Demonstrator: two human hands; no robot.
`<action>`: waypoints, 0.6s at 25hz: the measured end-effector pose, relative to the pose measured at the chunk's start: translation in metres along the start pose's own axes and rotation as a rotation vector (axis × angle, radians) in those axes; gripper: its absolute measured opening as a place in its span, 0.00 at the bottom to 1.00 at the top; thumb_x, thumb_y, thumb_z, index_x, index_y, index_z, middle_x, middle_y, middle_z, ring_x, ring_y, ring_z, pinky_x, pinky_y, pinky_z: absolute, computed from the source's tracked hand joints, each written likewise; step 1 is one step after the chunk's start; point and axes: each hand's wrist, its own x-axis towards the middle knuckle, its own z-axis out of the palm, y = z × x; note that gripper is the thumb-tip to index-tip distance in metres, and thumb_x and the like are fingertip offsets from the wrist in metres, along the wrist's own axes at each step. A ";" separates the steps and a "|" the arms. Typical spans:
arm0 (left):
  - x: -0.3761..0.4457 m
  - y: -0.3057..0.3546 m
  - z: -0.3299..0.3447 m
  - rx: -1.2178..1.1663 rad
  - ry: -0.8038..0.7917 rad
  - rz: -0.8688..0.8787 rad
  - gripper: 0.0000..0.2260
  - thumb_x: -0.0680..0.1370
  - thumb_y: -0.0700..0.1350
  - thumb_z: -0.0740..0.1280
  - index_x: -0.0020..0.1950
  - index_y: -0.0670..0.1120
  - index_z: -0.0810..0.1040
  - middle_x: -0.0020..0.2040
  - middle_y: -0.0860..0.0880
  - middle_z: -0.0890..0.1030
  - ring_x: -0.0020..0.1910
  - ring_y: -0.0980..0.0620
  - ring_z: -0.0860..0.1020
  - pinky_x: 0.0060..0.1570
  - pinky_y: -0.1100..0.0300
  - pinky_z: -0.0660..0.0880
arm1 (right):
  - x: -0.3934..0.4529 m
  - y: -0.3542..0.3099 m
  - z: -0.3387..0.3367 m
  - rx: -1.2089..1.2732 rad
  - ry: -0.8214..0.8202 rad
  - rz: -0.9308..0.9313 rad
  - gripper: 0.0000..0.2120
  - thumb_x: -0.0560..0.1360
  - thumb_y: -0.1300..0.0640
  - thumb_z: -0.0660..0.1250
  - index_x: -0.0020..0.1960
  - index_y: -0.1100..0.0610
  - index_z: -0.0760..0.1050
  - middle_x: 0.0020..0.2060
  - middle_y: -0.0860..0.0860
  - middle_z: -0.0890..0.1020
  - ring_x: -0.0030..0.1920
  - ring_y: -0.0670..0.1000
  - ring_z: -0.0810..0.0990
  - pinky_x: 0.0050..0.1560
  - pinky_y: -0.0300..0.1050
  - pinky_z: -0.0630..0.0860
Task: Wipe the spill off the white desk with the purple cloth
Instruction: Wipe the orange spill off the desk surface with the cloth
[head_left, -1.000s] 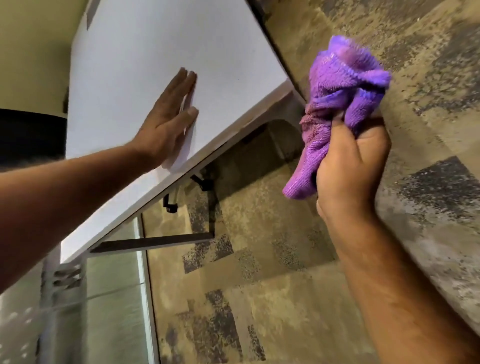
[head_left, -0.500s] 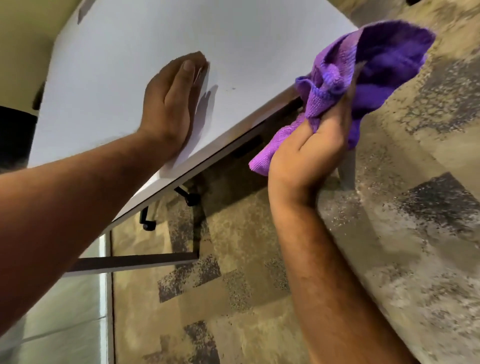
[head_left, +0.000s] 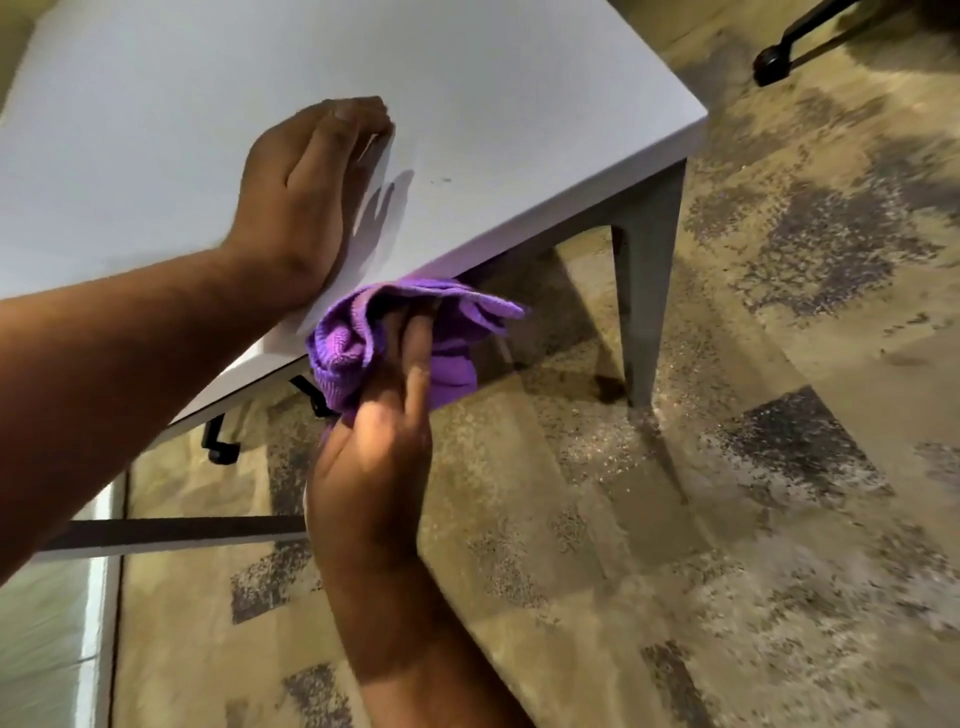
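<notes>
The white desk (head_left: 519, 93) fills the upper half of the view, tilted. My left hand (head_left: 306, 192) lies on its top near the front edge, fingers curled at the tips, holding nothing. My right hand (head_left: 384, 441) holds the bunched purple cloth (head_left: 343, 348) just below and against the desk's front edge, under the left hand. A few small dark specks (head_left: 444, 180) sit on the desk top to the right of the left hand.
A grey desk leg (head_left: 644, 291) stands at the right front corner on mottled tan and dark carpet (head_left: 675, 519). A black chair caster (head_left: 769, 67) is at the top right. Black brackets (head_left: 221, 447) hang under the desk; a glass panel (head_left: 47, 623) is at the lower left.
My right hand has brought the cloth down and left, from beyond the desk's right side to under its front edge. My left hand stayed on the desk and its fingers curled.
</notes>
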 end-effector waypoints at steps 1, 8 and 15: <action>0.000 -0.001 -0.002 0.024 0.015 0.007 0.16 0.84 0.53 0.58 0.57 0.55 0.87 0.61 0.53 0.87 0.66 0.53 0.82 0.73 0.48 0.75 | 0.001 -0.003 -0.001 -0.015 0.006 -0.026 0.26 0.82 0.66 0.55 0.80 0.65 0.67 0.85 0.57 0.58 0.84 0.61 0.62 0.76 0.58 0.73; -0.011 0.013 0.002 0.080 0.099 -0.065 0.21 0.86 0.57 0.55 0.58 0.45 0.83 0.51 0.53 0.83 0.50 0.68 0.79 0.58 0.63 0.76 | 0.097 -0.009 -0.045 -0.178 0.236 -0.232 0.28 0.81 0.70 0.57 0.81 0.63 0.64 0.83 0.66 0.59 0.85 0.65 0.53 0.84 0.64 0.55; -0.011 0.013 -0.003 0.136 0.240 -0.095 0.21 0.87 0.54 0.56 0.59 0.44 0.84 0.53 0.55 0.83 0.51 0.67 0.79 0.53 0.72 0.72 | 0.054 0.014 -0.019 -0.251 -0.002 -0.437 0.27 0.81 0.76 0.55 0.78 0.64 0.70 0.81 0.67 0.63 0.85 0.66 0.52 0.85 0.58 0.58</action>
